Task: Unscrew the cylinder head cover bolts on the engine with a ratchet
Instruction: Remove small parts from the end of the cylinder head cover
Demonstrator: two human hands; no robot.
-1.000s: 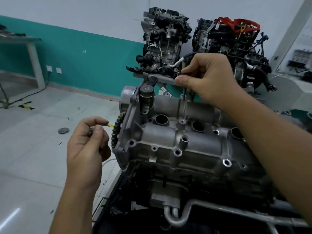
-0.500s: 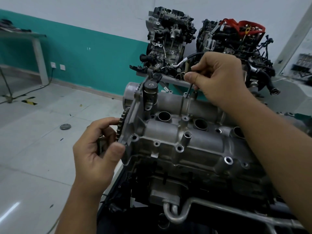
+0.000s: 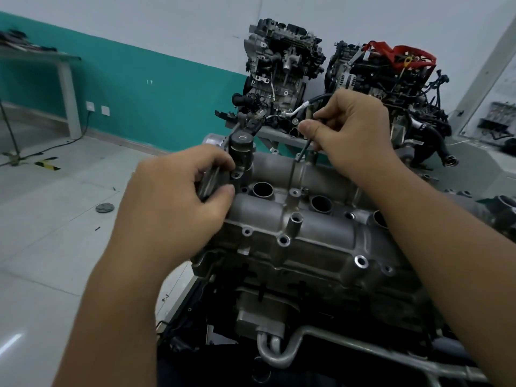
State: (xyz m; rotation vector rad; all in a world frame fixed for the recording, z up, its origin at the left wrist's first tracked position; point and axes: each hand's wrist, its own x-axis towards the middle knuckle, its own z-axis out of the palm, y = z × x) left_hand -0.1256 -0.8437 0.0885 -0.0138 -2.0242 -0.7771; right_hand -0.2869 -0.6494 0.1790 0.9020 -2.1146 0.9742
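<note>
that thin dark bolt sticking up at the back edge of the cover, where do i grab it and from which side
Pinch the bolt on its bare upper shank, coming from above. It stands nearly upright out of the cylinder head cover, lower end at the boss, so only the top is free. The right hand already pinches it there.

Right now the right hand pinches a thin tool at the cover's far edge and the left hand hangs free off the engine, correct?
Not quite. The head view shows the left hand gripping a metal piece against the cover's left end. The right hand does pinch the thin tool.
</note>
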